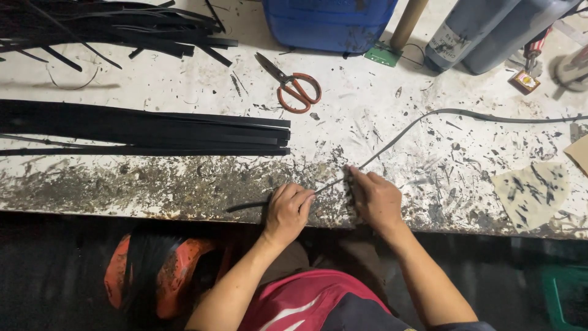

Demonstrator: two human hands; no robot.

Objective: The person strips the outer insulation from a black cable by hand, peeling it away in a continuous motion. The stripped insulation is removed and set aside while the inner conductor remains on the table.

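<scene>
From my feed, the work centres on a long thin black strip [392,140] that lies across the paint-spattered bench [184,184], running from the far right edge in a shallow curve down to the near edge, where both hands meet it. My left hand [288,211] is curled over the strip's near end, fingers [300,197] closed in a pinch on it, which I read as anchoring that end so it cannot slide. My right hand [375,199] is closed around a small dark block [349,187], possibly an abrasive pad though I cannot tell for sure, and presses it onto the strip just beside the left hand; holding the two hands this close keeps the short stretch between them taut and flat against the bench. Further out to the left, a neat bundle of flat black strips [147,135] lies lengthways with its ends squared off, well apart from the hands, seemingly kept sorted from the looser heap of strips [110,27] at the far left corner. Orange-handled scissors [293,86] rest open on the bench beyond the hands, within reach. At the back stand a blue container [327,24], a cardboard tube [407,24] and grey cylinders [484,34]. A spotted scrap of pale sheet [531,193] lies to the right. Below the bench edge, an orange bag [156,270] holds more black strips.
</scene>
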